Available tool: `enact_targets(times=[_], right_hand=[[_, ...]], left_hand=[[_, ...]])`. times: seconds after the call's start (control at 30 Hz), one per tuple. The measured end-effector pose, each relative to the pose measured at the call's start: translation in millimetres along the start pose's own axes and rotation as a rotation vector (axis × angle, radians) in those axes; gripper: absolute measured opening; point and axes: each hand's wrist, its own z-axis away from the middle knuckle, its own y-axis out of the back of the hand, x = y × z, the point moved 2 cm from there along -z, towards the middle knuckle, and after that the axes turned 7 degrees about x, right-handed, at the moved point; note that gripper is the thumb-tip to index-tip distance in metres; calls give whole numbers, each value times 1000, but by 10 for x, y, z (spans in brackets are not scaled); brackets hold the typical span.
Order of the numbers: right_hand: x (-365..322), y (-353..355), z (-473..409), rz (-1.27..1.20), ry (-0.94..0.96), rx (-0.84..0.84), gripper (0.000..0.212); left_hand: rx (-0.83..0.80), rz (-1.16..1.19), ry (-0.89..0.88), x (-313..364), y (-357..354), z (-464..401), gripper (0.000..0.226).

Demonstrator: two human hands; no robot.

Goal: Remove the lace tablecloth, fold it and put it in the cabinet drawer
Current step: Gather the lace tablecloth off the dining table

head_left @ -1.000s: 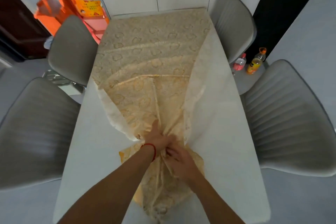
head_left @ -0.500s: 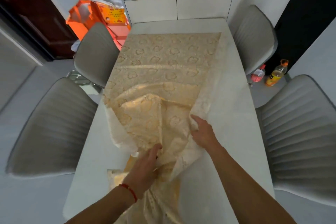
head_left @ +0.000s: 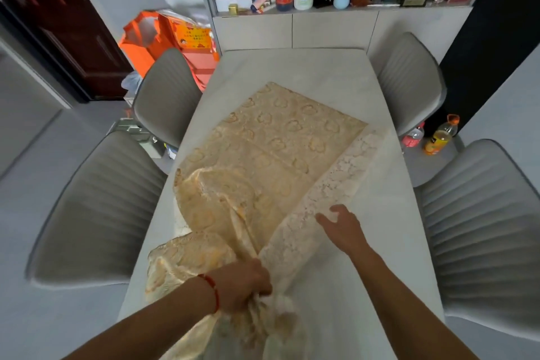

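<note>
Near the desk's (head_left: pixel 336 73) front edge, the left hand (head_left: pixel 239 286) is gripping the bunched lace tablecloth (head_left: pixel 263 149), while the right hand (head_left: pixel 342 228) is resting open-fingered on its lace border.

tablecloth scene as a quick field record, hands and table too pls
tablecloth: lace, partly pulled toward the near end, far part flat, near part bunched
left hand: grips the bunched cloth at the near end
right hand: fingers straight, resting on the lace edge
table: far end bare
chairs: four, two on each side
folding: not yet done
</note>
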Motion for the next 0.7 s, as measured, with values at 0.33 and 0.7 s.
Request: enact_targets(times=[0.33, 0.7], right_hand=[[-75, -469, -645, 222, -215, 268, 87], [-297, 206, 178, -143, 422, -494, 42]], left_hand=[[-90, -6, 82, 335, -310, 341, 27], [370, 65, 327, 416, 144, -301, 68]])
